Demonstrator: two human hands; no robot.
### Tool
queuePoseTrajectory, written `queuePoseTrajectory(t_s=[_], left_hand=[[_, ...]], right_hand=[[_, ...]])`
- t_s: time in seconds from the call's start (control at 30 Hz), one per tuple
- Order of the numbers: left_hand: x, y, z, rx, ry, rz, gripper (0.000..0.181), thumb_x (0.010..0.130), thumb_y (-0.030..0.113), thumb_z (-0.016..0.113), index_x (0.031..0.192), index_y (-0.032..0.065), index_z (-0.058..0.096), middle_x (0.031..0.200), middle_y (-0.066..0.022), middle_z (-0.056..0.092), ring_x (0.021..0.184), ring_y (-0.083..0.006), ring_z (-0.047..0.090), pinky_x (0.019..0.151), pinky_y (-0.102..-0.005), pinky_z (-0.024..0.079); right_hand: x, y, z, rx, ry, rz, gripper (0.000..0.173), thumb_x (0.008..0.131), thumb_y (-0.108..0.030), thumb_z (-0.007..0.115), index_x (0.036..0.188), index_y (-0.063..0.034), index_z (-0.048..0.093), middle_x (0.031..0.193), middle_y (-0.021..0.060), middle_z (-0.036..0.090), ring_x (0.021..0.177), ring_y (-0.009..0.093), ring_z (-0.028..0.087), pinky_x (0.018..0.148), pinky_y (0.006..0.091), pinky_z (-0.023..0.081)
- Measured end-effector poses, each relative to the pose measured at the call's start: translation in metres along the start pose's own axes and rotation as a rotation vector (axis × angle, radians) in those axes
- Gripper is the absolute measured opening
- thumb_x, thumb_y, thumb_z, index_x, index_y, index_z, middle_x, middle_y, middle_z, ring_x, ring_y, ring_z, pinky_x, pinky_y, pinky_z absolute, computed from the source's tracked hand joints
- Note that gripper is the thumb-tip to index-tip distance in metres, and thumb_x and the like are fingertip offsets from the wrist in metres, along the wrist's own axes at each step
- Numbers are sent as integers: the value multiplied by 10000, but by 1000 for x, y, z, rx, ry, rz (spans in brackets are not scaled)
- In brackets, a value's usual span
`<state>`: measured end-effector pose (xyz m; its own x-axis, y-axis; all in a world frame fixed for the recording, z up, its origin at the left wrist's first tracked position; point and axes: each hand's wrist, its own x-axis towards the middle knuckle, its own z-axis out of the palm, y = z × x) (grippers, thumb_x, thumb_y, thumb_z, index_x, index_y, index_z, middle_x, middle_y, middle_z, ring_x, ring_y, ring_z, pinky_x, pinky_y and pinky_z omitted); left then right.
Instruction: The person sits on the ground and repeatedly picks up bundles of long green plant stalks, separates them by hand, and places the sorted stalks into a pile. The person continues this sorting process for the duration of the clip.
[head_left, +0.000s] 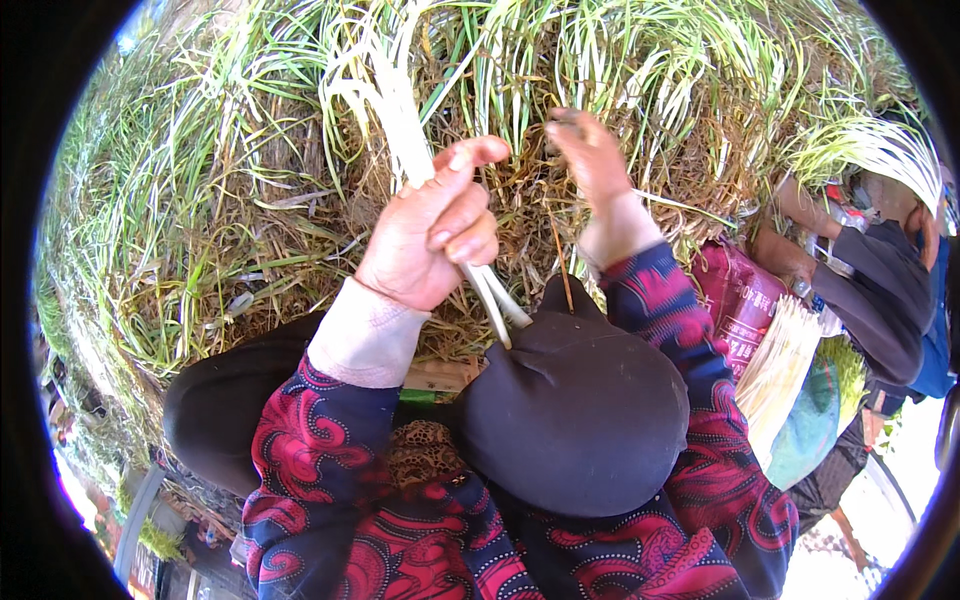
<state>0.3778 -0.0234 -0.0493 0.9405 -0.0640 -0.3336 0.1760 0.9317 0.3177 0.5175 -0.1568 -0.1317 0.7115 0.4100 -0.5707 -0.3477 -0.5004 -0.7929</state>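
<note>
My left hand (435, 229) is closed around a few pale plant stalks (400, 120). Their leafy ends spread upward past the fingers, and the whitish lower ends stick out below the fist, near my dark-trousered knee (577, 420). My right hand (592, 154), a little blurred, is raised to the right of the left one with its fingers apart. I see nothing held in it. Behind both hands lies a broad heap of green leafy plants (517, 67) mixed with brown, dried leaves (277, 232).
To the right are a printed magenta sack (739, 292), a bundle of cleaned pale stalks (780, 360) and a green-blue cloth or bag (806, 427). Another person's dark-clad leg (870, 300) and arms are close by, with whitish-green stalks (877, 146) in one hand.
</note>
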Motion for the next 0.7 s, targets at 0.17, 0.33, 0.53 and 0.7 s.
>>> queuePoseTrajectory(t_s=[0.17, 0.33, 0.53, 0.7], left_hand=[[8, 24, 1, 247, 197, 314, 257, 844, 210, 421, 991, 11, 492, 559, 11, 422, 483, -60, 397, 427, -164, 309], [22, 14, -20, 561, 439, 261, 246, 798, 158, 510, 1003, 23, 516, 747, 2, 526, 541, -19, 408, 428, -124, 290], [35, -8, -24, 698, 459, 216, 367, 745, 179, 597, 1029, -26, 486, 778, 5, 523, 590, -40, 438, 515, -161, 351], [34, -14, -27, 563, 391, 98, 185, 776, 190, 546, 903, 59, 516, 666, 26, 509, 467, -15, 349, 392, -150, 246]], right_hand=[[38, 41, 33, -379, 70, -115, 367, 706, -239, 551, 964, 19, 509, 974, 208, 525, 929, 320, 494, 819, 304, 364], [-6, 20, 28, -16, -36, -100, 173, 761, -157, 524, 786, 14, 536, 663, 45, 508, 592, 100, 425, 554, 232, 375], [-55, 8, 25, -116, -175, -404, 129, 717, -142, 590, 721, -23, 539, 616, 19, 510, 560, 98, 438, 524, 227, 368], [-52, 13, 26, 318, -264, -210, 124, 755, -157, 562, 736, -35, 551, 635, 5, 531, 554, 78, 444, 510, 212, 367]])
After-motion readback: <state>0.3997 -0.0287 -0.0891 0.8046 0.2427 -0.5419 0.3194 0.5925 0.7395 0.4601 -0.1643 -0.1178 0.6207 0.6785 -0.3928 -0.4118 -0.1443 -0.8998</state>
